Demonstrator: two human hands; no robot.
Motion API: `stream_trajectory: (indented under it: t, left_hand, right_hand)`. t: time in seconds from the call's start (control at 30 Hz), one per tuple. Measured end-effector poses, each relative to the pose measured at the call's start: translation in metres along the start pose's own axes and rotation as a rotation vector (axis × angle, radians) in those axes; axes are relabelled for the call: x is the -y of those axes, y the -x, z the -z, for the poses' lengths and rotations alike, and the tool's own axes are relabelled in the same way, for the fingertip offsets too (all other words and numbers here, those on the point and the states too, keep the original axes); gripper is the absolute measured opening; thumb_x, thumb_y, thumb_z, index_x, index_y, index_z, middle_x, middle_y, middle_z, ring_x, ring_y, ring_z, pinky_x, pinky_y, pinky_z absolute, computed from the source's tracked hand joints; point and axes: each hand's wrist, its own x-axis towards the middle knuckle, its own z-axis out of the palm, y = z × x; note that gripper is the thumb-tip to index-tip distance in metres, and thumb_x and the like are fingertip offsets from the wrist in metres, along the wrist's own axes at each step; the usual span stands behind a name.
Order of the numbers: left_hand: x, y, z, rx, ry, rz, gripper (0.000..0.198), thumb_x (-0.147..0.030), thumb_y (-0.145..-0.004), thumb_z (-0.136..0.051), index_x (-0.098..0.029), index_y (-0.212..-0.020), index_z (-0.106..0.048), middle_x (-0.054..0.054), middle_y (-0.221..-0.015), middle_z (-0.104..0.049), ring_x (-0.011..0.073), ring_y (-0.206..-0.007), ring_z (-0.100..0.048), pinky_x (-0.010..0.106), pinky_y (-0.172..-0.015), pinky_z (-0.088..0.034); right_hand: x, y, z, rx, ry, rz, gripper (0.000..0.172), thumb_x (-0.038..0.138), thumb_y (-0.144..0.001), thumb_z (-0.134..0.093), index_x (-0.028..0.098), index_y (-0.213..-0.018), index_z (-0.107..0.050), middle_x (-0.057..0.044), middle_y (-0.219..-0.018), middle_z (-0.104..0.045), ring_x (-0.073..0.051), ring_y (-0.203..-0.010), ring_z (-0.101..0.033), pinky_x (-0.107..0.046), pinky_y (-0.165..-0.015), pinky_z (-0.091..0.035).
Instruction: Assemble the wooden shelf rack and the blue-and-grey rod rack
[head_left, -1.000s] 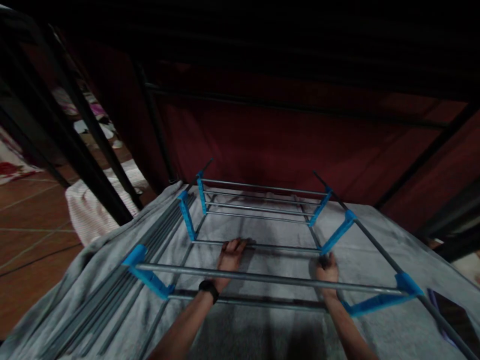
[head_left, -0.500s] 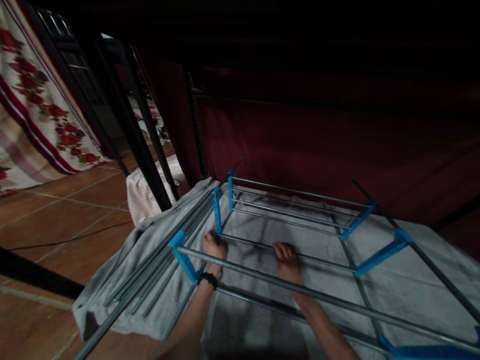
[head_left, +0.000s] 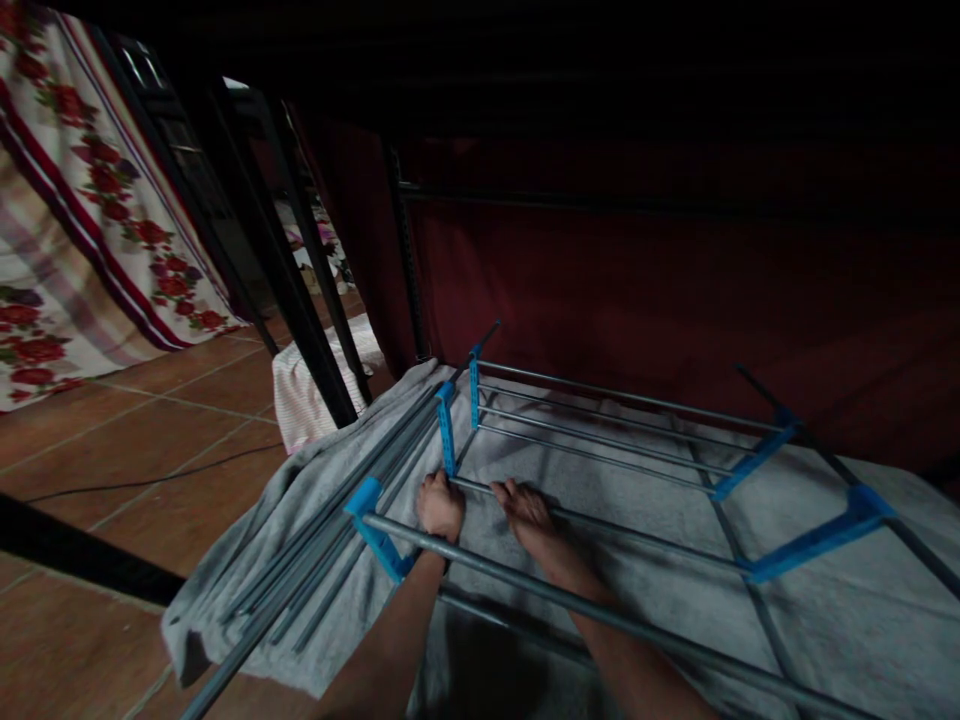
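Note:
A rack frame of grey metal tubes and blue plastic brackets lies over a grey blanket point(head_left: 630, 470). My left hand point(head_left: 441, 508) is closed round the lower end of a blue bracket point(head_left: 446, 432), where a metal tube point(head_left: 645, 533) meets it. Just to the right, my right hand point(head_left: 525, 512) grips that same tube, its fingers curled over the top. Another tube point(head_left: 517, 573) crosses above both forearms, running from the nearer left bracket point(head_left: 365, 497). On the right, a further blue bracket point(head_left: 821, 537) joins the tube's far end.
Several loose metal tubes point(head_left: 352, 510) lie bundled on the blanket at the left. Dark metal posts point(head_left: 300, 290) rise behind them, beside a tiled floor point(head_left: 150, 440). A dark red curtain point(head_left: 637, 290) hangs behind the frame; a flowered cloth point(head_left: 105, 190) hangs far left.
My right hand has moved left along the tube, closer to my left hand. My left hand stays at the bracket's lower end. The camera view has shifted slightly left.

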Motion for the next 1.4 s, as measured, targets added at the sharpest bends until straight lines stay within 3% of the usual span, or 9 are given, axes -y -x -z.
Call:
stream_trajectory:
  t: [0.17, 0.3, 0.8, 0.97, 1.07, 1.23, 1.4]
  left_hand:
    - [-0.001, 0.001, 0.001, 0.007, -0.012, 0.007, 0.035, -0.026, -0.088, -0.049, -0.018, -0.119, -0.063, 0.013, -0.108, -0.065, 0.0291, -0.101, -0.059, 0.036, -0.078, -0.042]
    - [-0.001, 0.003, 0.003, 0.020, -0.005, -0.006, 0.038, -0.026, -0.088, -0.050, -0.018, -0.123, -0.061, 0.013, -0.110, -0.065, 0.0282, -0.101, -0.059, 0.035, -0.079, -0.042]
    - [0.003, 0.003, -0.001, 0.012, -0.004, -0.026, 0.037, -0.025, -0.089, -0.049, -0.017, -0.122, -0.062, 0.012, -0.115, -0.064, 0.0283, -0.102, -0.058, 0.037, -0.081, -0.042]
    - [0.001, 0.002, -0.001, -0.009, 0.004, -0.029, 0.036, -0.032, -0.093, -0.045, -0.017, -0.122, -0.062, 0.013, -0.115, -0.064, 0.0285, -0.102, -0.057, 0.037, -0.080, -0.042]
    - [-0.001, 0.002, -0.001, -0.014, 0.010, -0.005, 0.035, -0.032, -0.094, -0.045, -0.017, -0.119, -0.063, 0.013, -0.113, -0.065, 0.0286, -0.101, -0.057, 0.037, -0.081, -0.042]
    - [-0.003, 0.003, 0.003, 0.010, -0.009, -0.004, 0.032, -0.030, -0.092, -0.046, -0.017, -0.116, -0.064, 0.013, -0.113, -0.064, 0.0286, -0.100, -0.057, 0.038, -0.080, -0.042]
    - [-0.003, 0.004, 0.002, 0.000, -0.025, -0.004, 0.031, -0.027, -0.091, -0.047, -0.018, -0.115, -0.064, 0.012, -0.113, -0.064, 0.0281, -0.100, -0.056, 0.037, -0.080, -0.042]
  right_hand:
    - [0.000, -0.011, 0.015, 0.219, 0.010, 0.013, 0.073, -0.001, -0.089, -0.032, 0.037, -0.152, -0.033, -0.006, -0.127, -0.064, -0.021, -0.096, -0.066, -0.034, -0.084, -0.048]
    - [-0.003, -0.013, 0.024, 0.257, 0.023, 0.044, 0.075, 0.001, -0.090, -0.030, 0.038, -0.155, -0.025, -0.007, -0.123, -0.067, -0.020, -0.095, -0.068, -0.032, -0.083, -0.049]
    - [-0.012, -0.012, 0.021, 0.227, 0.055, 0.092, 0.054, 0.010, -0.098, -0.032, 0.032, -0.146, -0.044, -0.007, -0.107, -0.074, -0.020, -0.090, -0.070, -0.030, -0.078, -0.050]
    - [-0.020, -0.025, 0.038, 0.151, -0.001, 0.054, 0.045, 0.028, -0.103, -0.034, 0.029, -0.147, -0.044, -0.007, -0.111, -0.074, -0.019, -0.092, -0.070, -0.028, -0.079, -0.049]
    - [-0.022, -0.030, 0.047, 0.109, -0.016, 0.049, 0.045, 0.030, -0.104, -0.032, 0.026, -0.148, -0.043, -0.008, -0.113, -0.073, -0.019, -0.098, -0.069, -0.027, -0.082, -0.047]
    - [-0.014, -0.020, 0.034, 0.221, 0.007, 0.043, 0.044, 0.030, -0.103, -0.033, 0.022, -0.145, -0.046, -0.009, -0.105, -0.075, -0.020, -0.091, -0.071, -0.027, -0.077, -0.048]
    - [-0.009, -0.014, 0.028, 0.204, -0.026, 0.056, 0.044, 0.030, -0.104, -0.031, 0.025, -0.144, -0.048, -0.008, -0.108, -0.075, -0.019, -0.093, -0.070, -0.027, -0.079, -0.048]
